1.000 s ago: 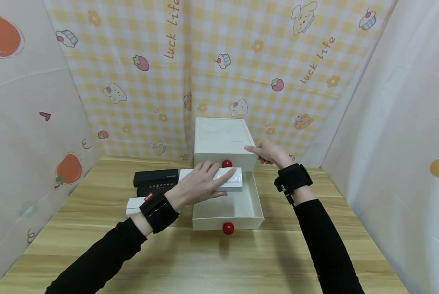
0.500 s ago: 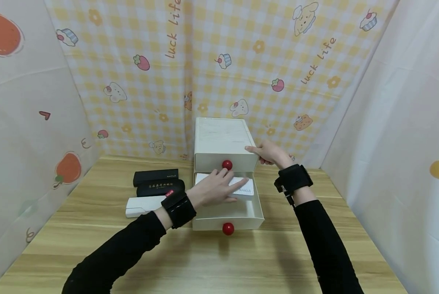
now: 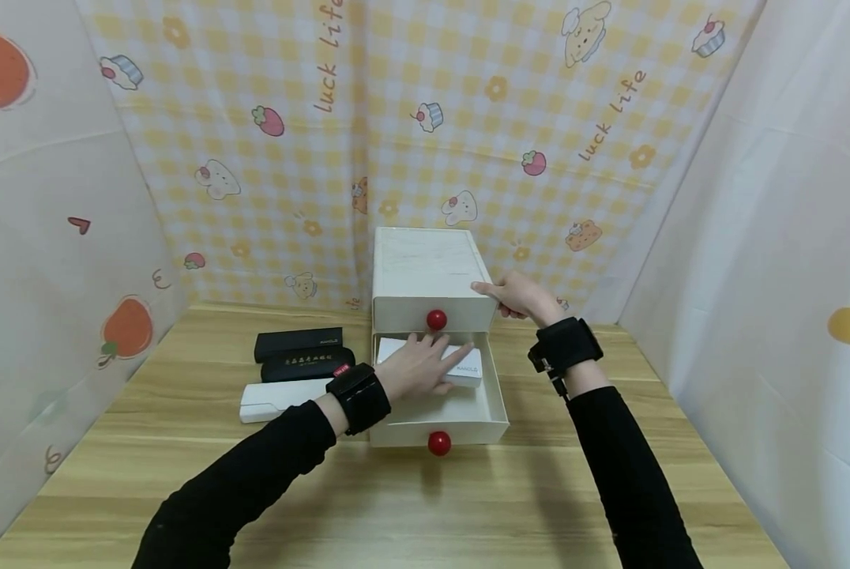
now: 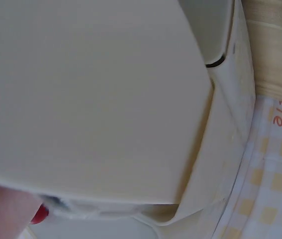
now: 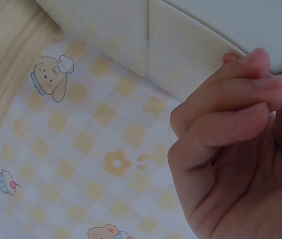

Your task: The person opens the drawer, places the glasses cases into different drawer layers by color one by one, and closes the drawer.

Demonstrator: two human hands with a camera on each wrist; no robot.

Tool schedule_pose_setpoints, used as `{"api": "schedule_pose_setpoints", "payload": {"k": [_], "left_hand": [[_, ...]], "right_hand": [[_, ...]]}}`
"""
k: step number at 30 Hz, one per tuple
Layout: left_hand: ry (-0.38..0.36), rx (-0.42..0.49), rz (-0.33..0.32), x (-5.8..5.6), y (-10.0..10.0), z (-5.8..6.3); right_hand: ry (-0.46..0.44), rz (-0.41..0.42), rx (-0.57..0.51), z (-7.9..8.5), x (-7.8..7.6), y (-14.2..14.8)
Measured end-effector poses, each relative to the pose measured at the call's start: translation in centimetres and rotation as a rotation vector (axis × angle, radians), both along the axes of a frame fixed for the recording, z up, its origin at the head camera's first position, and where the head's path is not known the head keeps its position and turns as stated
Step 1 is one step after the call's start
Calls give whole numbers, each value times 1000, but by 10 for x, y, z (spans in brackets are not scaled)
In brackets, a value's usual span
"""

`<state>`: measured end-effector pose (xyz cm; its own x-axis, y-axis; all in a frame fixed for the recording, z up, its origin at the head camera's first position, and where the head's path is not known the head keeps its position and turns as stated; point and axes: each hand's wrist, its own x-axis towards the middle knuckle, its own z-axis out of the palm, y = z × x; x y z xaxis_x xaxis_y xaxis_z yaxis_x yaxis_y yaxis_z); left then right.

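My left hand (image 3: 414, 370) reaches into the pulled-out lower drawer (image 3: 439, 433) and grips a white oblong box (image 3: 466, 373). Its fingers lie over the box, partly hiding it. My right hand (image 3: 520, 295) holds the right front corner of the small white drawer cabinet (image 3: 428, 265). The thumb lies on top, and in the right wrist view the curled fingers (image 5: 230, 99) press against the side. In the left wrist view, a large pale surface (image 4: 91, 99) fills most of the frame, with only a blurred bit of the hand at the lower left.
Left of the cabinet lie a black oblong case (image 3: 299, 343), a rounded black case (image 3: 304, 365) with gold lettering, and a white case (image 3: 279, 399). Red knobs (image 3: 436, 319) mark both drawers. A patterned curtain (image 3: 290, 174) stands right behind the cabinet on the wooden table (image 3: 503, 506).
My left hand has carried the white box rightward and down into the lower drawer, uncovering the cases at left. My right hand keeps its hold on the cabinet corner.
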<state>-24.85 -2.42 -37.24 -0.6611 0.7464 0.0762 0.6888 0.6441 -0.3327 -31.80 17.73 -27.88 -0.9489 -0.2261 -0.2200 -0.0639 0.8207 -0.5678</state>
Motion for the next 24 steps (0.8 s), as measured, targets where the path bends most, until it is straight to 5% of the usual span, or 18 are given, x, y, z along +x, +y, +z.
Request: {"api": "schedule_pose_setpoints", "payload": {"k": [7,14,19,24], "left_hand": [[-51,21,-10,-3,-3,-4],[-5,1,-9,-9,-7,-8],[-1,60,13,-15,-11,-12],[40,116,-34,-17,-14,-12]], "right_hand": [[-5,-14,-21,0,2,0],[-19,-15,-35,-1,0,0],[-22,5,-42,-1,0,0],[-21,11,-41,0,0,-1]]}}
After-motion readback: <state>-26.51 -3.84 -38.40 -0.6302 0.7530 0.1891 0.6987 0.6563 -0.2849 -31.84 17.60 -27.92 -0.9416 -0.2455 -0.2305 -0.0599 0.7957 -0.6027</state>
